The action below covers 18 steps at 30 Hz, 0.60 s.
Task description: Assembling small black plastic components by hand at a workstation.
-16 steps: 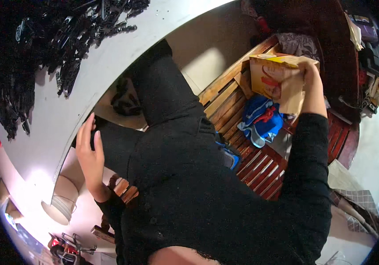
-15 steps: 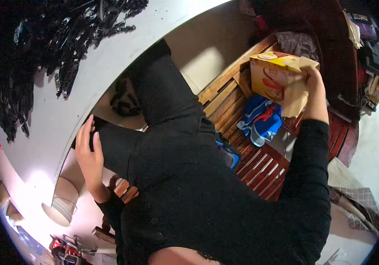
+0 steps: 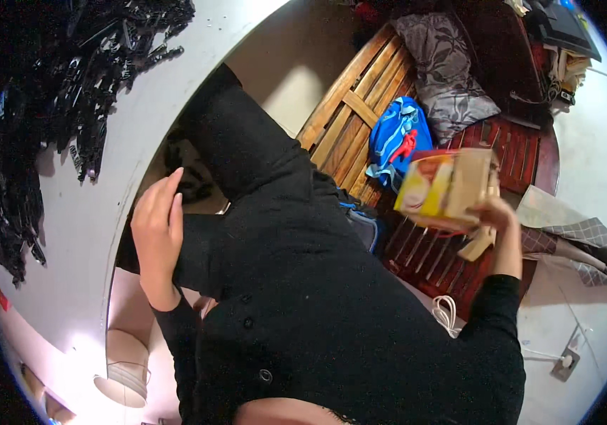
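Yellow and tan cardboard box (image 3: 445, 190): my right hand (image 3: 496, 221) clamps it from below and behind, in the air above the red slatted bench (image 3: 459, 262), near the blue bag (image 3: 399, 145). Its long axis runs roughly left to right, printed yellow end toward my body. Risk, as I judge it: the grip sits at one end, so the box could tip and drop onto the slats. My left hand (image 3: 156, 237) lies flat and open on my dark clothing, holding nothing.

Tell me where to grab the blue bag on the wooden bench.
Grip the blue bag by its light-blue straps on top, coming from above: it lies slumped and flat on the wooden bench, so the sides offer little. The right hand already holds a cardboard box.
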Motion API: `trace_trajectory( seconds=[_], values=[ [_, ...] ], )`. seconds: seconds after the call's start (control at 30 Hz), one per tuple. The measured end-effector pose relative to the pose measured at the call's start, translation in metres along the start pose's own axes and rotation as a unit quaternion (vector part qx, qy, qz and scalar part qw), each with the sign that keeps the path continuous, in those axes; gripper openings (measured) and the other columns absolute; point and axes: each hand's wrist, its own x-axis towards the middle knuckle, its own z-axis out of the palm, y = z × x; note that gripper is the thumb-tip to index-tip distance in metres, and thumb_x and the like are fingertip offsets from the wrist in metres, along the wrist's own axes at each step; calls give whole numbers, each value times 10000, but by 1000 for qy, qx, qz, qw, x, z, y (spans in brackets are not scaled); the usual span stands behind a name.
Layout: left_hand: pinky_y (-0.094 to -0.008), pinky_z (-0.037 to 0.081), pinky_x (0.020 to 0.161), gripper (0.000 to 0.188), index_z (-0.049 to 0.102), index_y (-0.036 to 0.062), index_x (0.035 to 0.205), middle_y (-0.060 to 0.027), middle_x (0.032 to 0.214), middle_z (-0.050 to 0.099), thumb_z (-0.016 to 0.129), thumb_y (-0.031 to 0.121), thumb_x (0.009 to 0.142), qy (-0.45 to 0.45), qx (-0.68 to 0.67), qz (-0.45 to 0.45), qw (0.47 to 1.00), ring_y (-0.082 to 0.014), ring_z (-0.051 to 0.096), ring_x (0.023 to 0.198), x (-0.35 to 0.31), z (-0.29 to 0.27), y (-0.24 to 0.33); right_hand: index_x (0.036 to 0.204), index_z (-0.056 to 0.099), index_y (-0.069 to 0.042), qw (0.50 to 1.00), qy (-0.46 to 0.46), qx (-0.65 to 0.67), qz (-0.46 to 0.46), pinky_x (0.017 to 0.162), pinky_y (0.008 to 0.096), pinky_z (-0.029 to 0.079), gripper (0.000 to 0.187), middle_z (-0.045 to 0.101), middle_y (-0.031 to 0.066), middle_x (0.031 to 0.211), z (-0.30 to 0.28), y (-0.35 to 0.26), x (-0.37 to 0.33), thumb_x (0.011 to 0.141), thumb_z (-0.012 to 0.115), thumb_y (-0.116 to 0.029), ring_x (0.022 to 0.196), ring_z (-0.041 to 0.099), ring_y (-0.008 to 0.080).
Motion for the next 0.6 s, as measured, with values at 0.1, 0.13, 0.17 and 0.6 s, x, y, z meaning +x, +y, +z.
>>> trace_trajectory(
  seconds=[0.1, 0.13, 0.17, 0.6],
  values=[
    [-345, 447, 793, 284, 574, 53, 1110, -140, 1009, 599, 513, 34, 833, 2, -47, -15, 999, -293, 576, 910, -7, 1, -2, 941, 589, 17, 989, -76, -114, 49, 661, 347, 499, 202, 632, 134, 893, 43, 25, 55, 778, 603, -101, 780, 603, 234],
    [-345, 447, 793, 284, 574, 53, 1110, -140, 1009, 599, 513, 34, 833, 5, -49, -15, 999, -293, 576, 910, -12, 4, -6, 940, 587, 13, 984, -168, -39, 46, 602, 332, 508, 192, 634, 144, 906, 61, 21, 44, 790, 587, -107, 736, 612, 225],
    [-346, 448, 790, 282, 573, 51, 1109, -140, 1007, 599, 514, 37, 834, 2, -54, -21, 998, -294, 577, 903, -17, 7, -11, 878, 595, 0, 969, -235, -10, 70, 547, 316, 499, 158, 630, 132, 846, 74, 22, 43, 795, 598, -135, 653, 592, 192],
    [-369, 457, 754, 253, 592, 52, 1044, -121, 940, 606, 558, 76, 795, 27, 9, -72, 997, -289, 572, 863, -39, -8, -23, 685, 598, 36, 733, 219, -489, -419, 606, 459, 484, 446, 591, 253, 721, 42, -142, 10, 782, 572, -398, 695, 596, 392]
  ],
)
